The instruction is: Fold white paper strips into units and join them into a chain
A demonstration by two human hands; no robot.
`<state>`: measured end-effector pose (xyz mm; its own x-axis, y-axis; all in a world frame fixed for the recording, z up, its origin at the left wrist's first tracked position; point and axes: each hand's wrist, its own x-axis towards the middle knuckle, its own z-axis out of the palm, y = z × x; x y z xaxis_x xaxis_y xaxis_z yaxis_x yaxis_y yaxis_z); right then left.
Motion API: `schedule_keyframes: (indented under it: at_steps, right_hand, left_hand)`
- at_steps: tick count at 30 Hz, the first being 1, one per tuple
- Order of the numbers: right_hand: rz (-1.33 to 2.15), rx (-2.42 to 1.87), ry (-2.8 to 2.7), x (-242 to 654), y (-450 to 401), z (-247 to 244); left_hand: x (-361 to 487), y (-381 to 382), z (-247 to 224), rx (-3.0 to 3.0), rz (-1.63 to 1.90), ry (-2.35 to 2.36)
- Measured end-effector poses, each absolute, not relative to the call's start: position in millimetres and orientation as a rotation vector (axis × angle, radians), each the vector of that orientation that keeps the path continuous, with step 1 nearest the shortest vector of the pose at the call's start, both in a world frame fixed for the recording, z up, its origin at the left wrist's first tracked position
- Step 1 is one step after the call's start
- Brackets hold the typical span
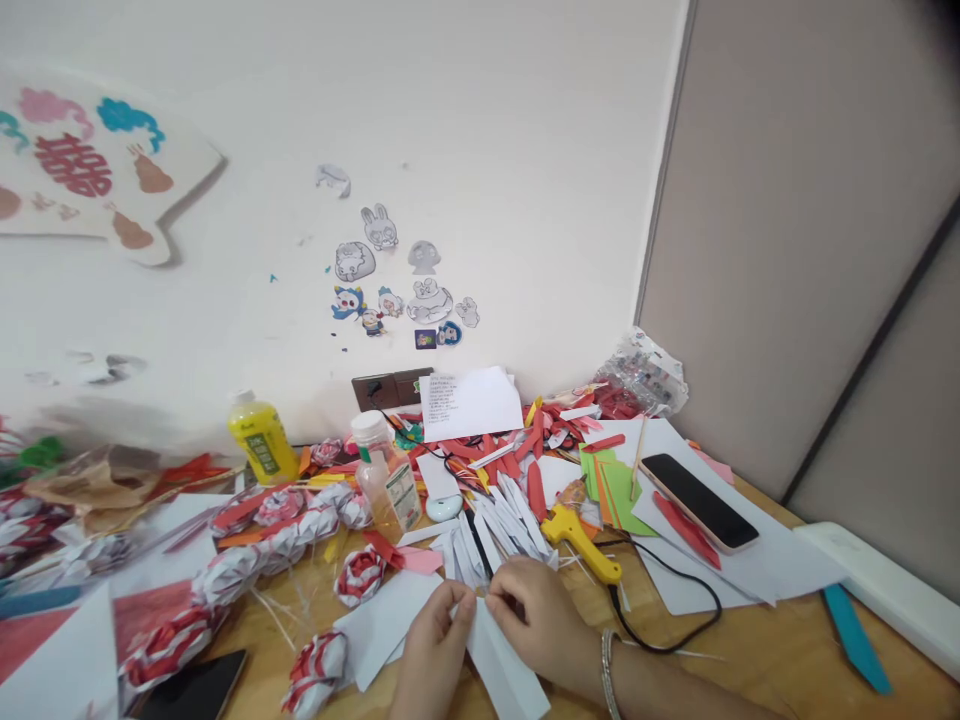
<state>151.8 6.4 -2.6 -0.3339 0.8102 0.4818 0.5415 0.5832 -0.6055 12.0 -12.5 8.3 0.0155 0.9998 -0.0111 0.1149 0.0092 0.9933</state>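
A folded strip of white paper (504, 668) lies at the table's front, its top end between my two hands. My left hand (441, 640) pinches the paper's left edge with thumb and forefinger. Curled over the same paper from the other side is my right hand (534, 612), a silver bangle on its wrist; its fingertips are partly hidden. Just beyond my fingers sits a pile of folded white paper strips (510, 520). Left of my hands are red-and-white paper rosettes (319, 672) and flat white sheets (382, 622).
A yellow glue gun (581, 542) with a black cord lies right of my hands. Farther right, a phone (701, 502) rests on white sheets. A clear bottle (384, 480) and a yellow bottle (262, 440) stand at the back left. Red paper scraps (536, 490) cover the back.
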Motion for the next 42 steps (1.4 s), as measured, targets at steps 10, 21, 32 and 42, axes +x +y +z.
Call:
schedule_keyframes:
  at_steps: [10,21,32,42]
  right_hand:
    - [0.616,-1.047,-1.899,151,11,-3]
    - [0.812,-0.975,-1.843,152,11,1]
    - [1.139,-0.861,-1.684,155,19,3]
    - [0.968,-0.812,-1.823,151,10,-3]
  left_hand:
    - [12,-11,2,1.265,1.086,1.246]
    - [11,-11,0,1.233,1.079,1.211]
    - [12,-14,12,1.247,1.089,1.174]
    - [15,-11,12,1.076,1.282,1.116]
